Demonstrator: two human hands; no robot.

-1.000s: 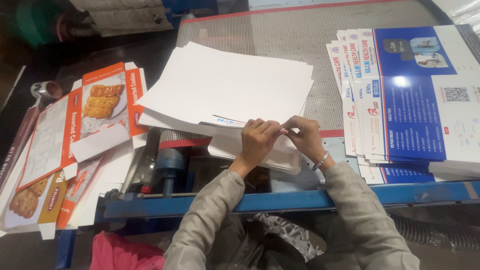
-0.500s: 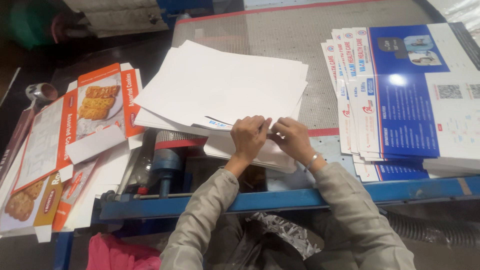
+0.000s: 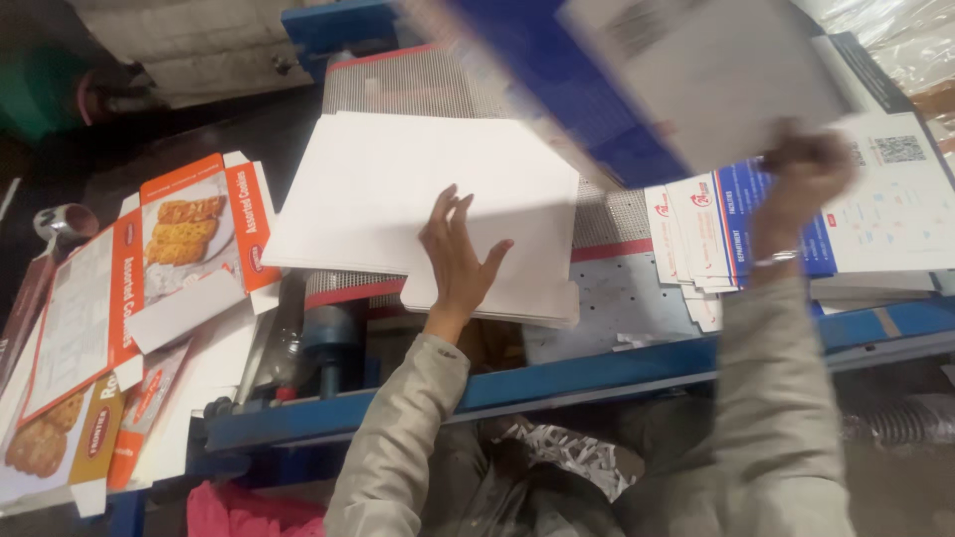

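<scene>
head view: right hand [image 3: 806,169] grips a lifted blue sheet [image 3: 647,80]; left hand [image 3: 456,261] lies open on the white stack [image 3: 378,189].

There is a single view, from a camera worn on the person's head. It looks steeply down and forward over the person's own grey sleeves onto the blue metal edge of the work table [image 3: 597,373] and the grey mesh conveyor belt [image 3: 398,85] beyond it. The camera sits close, within arm's reach of the stack of blank white sheets [image 3: 398,189]. The left edge takes in flattened orange biscuit cartons [image 3: 189,229]; the top right is blurred by motion.
</scene>
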